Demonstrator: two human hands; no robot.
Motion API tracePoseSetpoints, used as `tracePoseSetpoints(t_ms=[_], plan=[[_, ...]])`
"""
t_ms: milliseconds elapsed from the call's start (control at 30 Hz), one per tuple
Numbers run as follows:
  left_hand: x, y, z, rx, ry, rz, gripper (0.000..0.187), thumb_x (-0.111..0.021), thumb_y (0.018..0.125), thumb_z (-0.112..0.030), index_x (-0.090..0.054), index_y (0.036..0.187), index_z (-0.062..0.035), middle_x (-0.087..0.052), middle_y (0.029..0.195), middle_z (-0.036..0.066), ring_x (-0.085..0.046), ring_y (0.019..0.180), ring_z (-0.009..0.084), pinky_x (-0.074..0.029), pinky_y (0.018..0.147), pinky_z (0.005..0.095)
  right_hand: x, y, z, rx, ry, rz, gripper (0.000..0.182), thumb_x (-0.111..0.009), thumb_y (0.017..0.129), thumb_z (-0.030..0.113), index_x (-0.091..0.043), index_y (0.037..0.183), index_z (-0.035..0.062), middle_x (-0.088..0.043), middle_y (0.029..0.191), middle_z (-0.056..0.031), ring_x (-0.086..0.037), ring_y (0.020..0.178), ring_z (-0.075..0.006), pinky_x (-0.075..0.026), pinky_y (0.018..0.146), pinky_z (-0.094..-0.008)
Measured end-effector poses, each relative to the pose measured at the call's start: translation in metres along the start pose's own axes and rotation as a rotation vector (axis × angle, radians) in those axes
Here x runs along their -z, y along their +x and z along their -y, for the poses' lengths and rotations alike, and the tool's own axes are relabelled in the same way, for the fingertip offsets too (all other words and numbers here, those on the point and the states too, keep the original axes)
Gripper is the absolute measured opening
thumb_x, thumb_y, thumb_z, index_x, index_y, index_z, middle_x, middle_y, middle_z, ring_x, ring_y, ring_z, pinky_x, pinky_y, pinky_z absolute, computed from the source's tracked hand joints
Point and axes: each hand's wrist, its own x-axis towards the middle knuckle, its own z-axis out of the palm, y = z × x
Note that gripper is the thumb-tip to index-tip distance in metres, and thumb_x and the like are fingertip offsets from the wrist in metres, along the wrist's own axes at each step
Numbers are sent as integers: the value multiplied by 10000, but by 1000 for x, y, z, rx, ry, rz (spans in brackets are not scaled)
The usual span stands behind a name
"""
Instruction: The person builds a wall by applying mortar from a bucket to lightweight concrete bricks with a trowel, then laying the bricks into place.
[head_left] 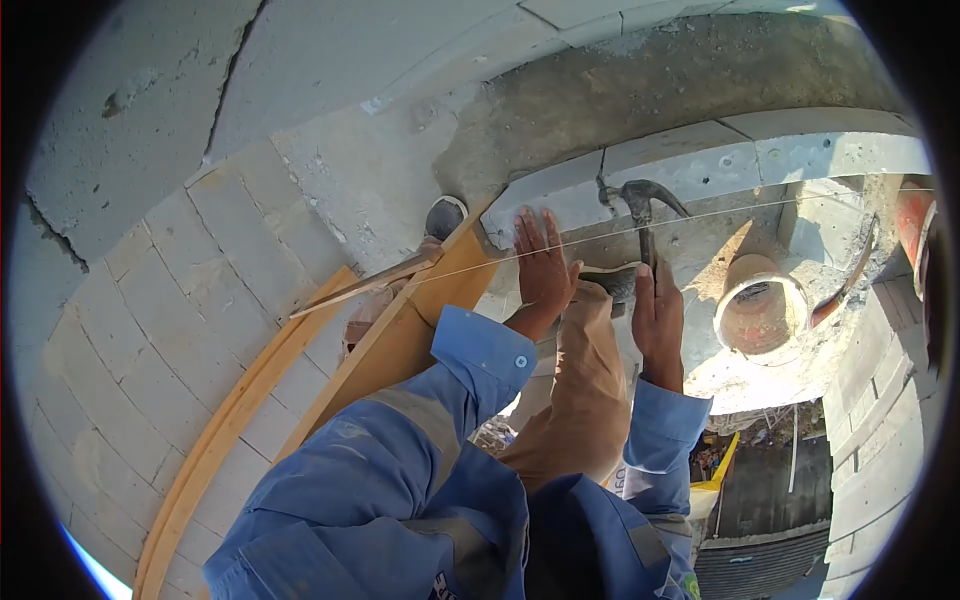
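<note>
My right hand (pixel 660 320) is wrapped round the handle of a claw hammer (pixel 645 205), its metal head close against the side of a low row of pale blocks (pixel 690 165). Flat on the left end of that row lies my left hand (pixel 543 265), fingers stretched out and holding nothing. A thin string (pixel 790 203) runs across just in front of the blocks, passing by the left hand and over the hammer. Below the hands, my bent knee (pixel 585 380) and a shoe (pixel 610 280) show between the arms.
A wide wooden board (pixel 440 295) stands on edge at my left, with a long timber (pixel 235 415) against the block wall (pixel 170 330). A mortar-smeared bucket (pixel 760 310) sits at right. Beyond the ledge, an opening drops to a dark lower surface (pixel 770 490).
</note>
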Motion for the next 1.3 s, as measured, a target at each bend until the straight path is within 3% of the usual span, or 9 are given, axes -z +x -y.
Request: tracePoseSetpoints(t_ms=[100,167,300,467,667,967,1033,1133,1300], plan=[[1,3,2,-49,-41,36,1125,-715,802,-407,28,1487,87,11,1500,418,-51,1395,589,-177,1123,618,-21,80,22,236,-277,153,333,-466,982,231,-520,1213,-4,-651,838,-259,-646,782,-449,-492,653,-510],[6,5,2,-49,-27,150,1142,-707,808,-423,53,1473,109,31,1482,441,-31,1379,618,-173,1125,619,-47,138,32,291,-590,365,328,-519,929,201,-558,1195,15,-671,858,-239,-669,798,-414,-517,691,-509],[4,7,6,-64,-25,185,1088,-610,843,-541,-17,1479,113,15,1483,440,-15,1356,650,-148,1110,662,-133,196,42,491,-892,280,164,-611,785,173,-739,833,82,-708,771,-144,-715,756,-300,-556,603,-429],[-18,14,14,-236,273,283,921,-476,899,-538,-145,1484,91,-99,1479,431,-38,1299,717,-65,1043,767,-171,218,29,410,-775,359,155,-653,763,184,-738,841,82,-719,849,-163,-714,796,-330,-570,675,-441],[-13,11,12,-250,101,170,949,-481,873,-571,-149,1493,67,-72,1482,432,3,1309,705,-29,1060,754,-195,220,11,400,-857,452,189,-650,765,203,-732,891,88,-721,881,-153,-710,826,-332,-566,703,-445],[-12,8,11,-214,48,181,981,-457,862,-645,-107,1532,-19,-10,1539,364,80,1386,595,79,1081,720,-190,200,35,404,-834,527,193,-631,767,192,-728,900,93,-725,899,-138,-711,854,-312,-566,694,-426],[-7,13,7,-180,124,378,977,-438,871,-658,-57,1544,-61,46,1559,322,119,1404,552,106,1095,694,-188,197,35,395,-843,569,206,-629,770,200,-719,919,89,-725,900,-134,-711,853,-312,-567,695,-428],[2,14,6,-221,151,402,976,-448,895,-584,-47,1501,67,27,1486,438,89,1329,679,-82,1085,727,-186,197,36,446,-827,534,225,-636,764,213,-710,937,90,-725,888,-126,-711,847,-310,-567,689,-424],[-2,12,7,-210,86,367,969,-465,895,-559,-49,1496,77,29,1481,445,76,1337,673,-96,1079,730,-184,193,38,430,-791,509,227,-641,752,221,-707,924,89,-722,874,-129,-709,835,-313,-564,674,-424]])
